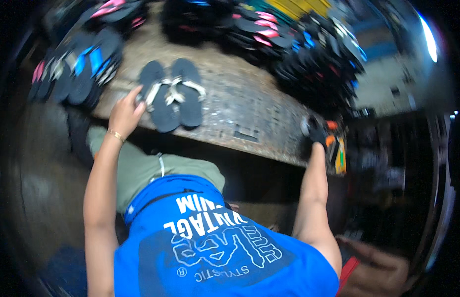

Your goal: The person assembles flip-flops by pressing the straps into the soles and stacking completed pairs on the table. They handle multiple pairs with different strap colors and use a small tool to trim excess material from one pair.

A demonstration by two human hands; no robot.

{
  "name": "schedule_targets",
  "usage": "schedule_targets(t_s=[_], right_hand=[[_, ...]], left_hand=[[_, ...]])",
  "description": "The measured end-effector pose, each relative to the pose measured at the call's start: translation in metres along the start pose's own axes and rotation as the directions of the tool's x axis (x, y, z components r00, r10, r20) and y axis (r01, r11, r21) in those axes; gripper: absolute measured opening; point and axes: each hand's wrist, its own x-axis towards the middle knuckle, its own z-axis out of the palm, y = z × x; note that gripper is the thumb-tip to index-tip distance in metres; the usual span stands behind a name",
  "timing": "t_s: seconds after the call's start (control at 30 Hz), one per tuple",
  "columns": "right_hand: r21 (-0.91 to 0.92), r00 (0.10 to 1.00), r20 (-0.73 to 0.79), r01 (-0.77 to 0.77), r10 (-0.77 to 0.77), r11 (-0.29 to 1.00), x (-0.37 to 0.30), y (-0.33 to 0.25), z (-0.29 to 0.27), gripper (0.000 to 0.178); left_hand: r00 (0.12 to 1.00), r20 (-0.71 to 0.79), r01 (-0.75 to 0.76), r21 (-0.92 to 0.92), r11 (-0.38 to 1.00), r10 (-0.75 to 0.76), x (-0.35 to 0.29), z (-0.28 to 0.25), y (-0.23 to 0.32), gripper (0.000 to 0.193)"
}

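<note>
On the worn workbench [240,109] lies a pair of dark grey flip-flops [163,111] with cream straps, side by side and overlapping a little. My left hand [127,113], with a gold band at the wrist, is just left of the pair. Its index finger and thumb are apart and hold nothing; the other fingers are partly hidden. Far to the right, my right hand [317,138] reaches a dark, blurred patch at the bench's right end. Its fingers cannot be made out there, nor whether they hold anything.
Flip-flops with blue, pink and pale straps [81,74] stand in a row at the left. Dark flip-flops [314,64] are piled along the back and right. Orange and yellow items [339,148] sit by my right hand. A person's bare arm [378,262] shows at lower right.
</note>
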Motion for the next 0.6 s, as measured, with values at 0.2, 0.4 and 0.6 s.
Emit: schedule_targets(t_s=[0.2,0.4,0.6], right_hand=[[0.611,0.99,-0.031,-0.089,0.136,0.786,-0.017,-0.044,0.003,0.034],[0.802,0.952,0.052,0.14,-0.302,0.581,-0.157,-0.385,0.023,0.023],[0.548,0.7,0.116,0.547,-0.704,0.633,-0.208,-0.526,0.031,0.025]], left_hand=[[0.976,-0.186,0.114,0.015,0.993,-0.109,-0.014,-0.054,-0.02,0.041],[0.986,-0.163,-0.005,0.072,0.997,0.017,0.051,-0.007,-0.022,0.053],[0.997,-0.043,-0.048,0.349,0.936,0.067,0.098,0.043,-0.045,0.06]])
